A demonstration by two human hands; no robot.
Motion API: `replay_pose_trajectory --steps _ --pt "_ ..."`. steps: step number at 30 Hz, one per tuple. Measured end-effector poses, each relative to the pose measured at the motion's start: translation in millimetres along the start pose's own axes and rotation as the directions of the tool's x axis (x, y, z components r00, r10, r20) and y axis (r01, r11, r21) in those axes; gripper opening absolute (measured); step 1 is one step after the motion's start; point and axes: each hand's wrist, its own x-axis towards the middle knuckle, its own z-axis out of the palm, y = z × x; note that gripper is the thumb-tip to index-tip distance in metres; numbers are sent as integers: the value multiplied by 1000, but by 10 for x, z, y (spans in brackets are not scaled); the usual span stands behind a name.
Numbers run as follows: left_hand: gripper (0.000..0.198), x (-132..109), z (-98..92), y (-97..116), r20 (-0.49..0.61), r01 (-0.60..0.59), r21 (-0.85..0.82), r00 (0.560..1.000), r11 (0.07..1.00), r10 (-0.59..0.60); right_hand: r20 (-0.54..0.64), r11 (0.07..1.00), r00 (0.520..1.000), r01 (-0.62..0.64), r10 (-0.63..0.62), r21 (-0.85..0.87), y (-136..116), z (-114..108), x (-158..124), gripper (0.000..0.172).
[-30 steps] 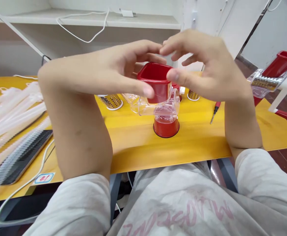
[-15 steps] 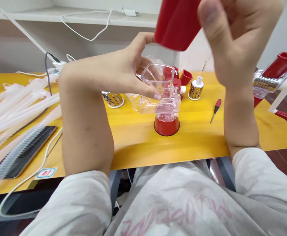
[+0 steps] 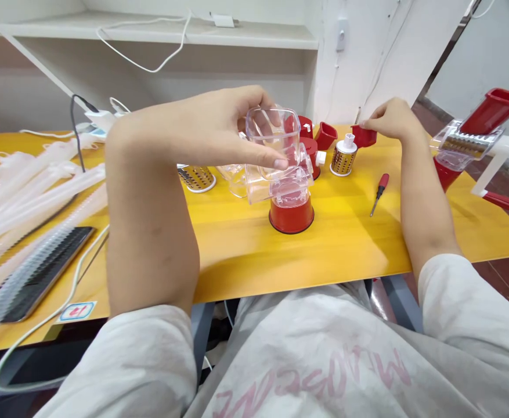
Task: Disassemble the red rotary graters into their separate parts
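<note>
Yellow wooden table (image 3: pixel 336 244), screwdriver (image 3: pixel 379 194), grater drums (image 3: pixel 343 162), plastic tubes (image 3: pixel 40 191)

A clear square plastic hopper (image 3: pixel 273 134) sits tilted in the left hand (image 3: pixel 210 125), at the top of a clear grater body (image 3: pixel 289 188) — which stands on its round red suction base (image 3: pixel 291 217). A small red cup (image 3: pixel 364 136) lies at the upper right of the bench, touching the right hand (image 3: pixel 391 119).

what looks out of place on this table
The white cable stands out: it runs loose across the lower left of the yellow table and drops over the front edge, where it could snag. The long white plastic tubes beside it also lie in a loose, untidy heap.
</note>
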Motion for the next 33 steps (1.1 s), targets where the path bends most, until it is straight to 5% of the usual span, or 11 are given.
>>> replay_pose_trajectory --steps 5,13,17,21,26,29,31,33 --pt "84 -2 -3 14 -4 -6 3 1000 1000 6 106 958 960 -241 259 -159 160 113 81 41" --pt "92 19 -19 -78 42 -123 -121 991 985 129 217 979 959 -196 181 50 166 156 11 37" --pt "96 16 -5 -88 135 -155 -300 970 941 203 205 963 963 -213 177 168 177 188 -11 33" --pt "121 47 15 -112 142 -146 -377 967 914 213 114 982 983 -153 141 109 102 149 34 31" --pt "124 94 53 -136 148 -148 -342 967 928 209 -40 949 997 73 -64 306 -357 3 -41 58" --pt "109 91 61 -154 90 -195 -373 965 907 245 23 887 969 217 -248 408 -775 -52 -273 60" --pt "105 87 46 -197 -14 -283 -435 951 855 308 139 874 936 240 -325 423 -1032 -53 -436 57" --pt "111 86 13 -255 -239 -434 -456 901 777 364 218 863 903 246 -369 441 -1232 -13 -551 59"
